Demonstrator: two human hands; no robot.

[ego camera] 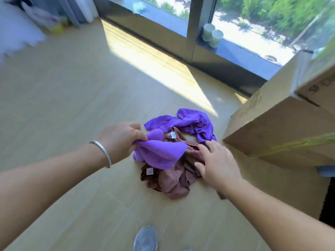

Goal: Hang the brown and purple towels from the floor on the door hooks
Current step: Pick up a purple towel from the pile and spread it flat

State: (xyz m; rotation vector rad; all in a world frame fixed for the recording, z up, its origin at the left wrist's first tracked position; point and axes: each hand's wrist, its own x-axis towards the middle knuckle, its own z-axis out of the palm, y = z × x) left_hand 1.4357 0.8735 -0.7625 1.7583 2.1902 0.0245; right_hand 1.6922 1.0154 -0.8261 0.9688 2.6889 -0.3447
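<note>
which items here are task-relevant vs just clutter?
In the job:
- purple towels, one gripped by the left hand
- brown towels on the floor, right hand reaching onto them

Lying about:
- cardboard boxes to the right
- two pale green cups on the window sill
- grey shoe at the bottom edge

No door hooks in view.

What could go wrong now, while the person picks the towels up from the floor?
1. The left hand grips one purple towel that lies over the brown towels; lifting it may drag them along.
2. The right hand rests flat on the brown towels, so it may grab several at once.
3. A second purple towel lies near the box and may be forgotten.
</note>
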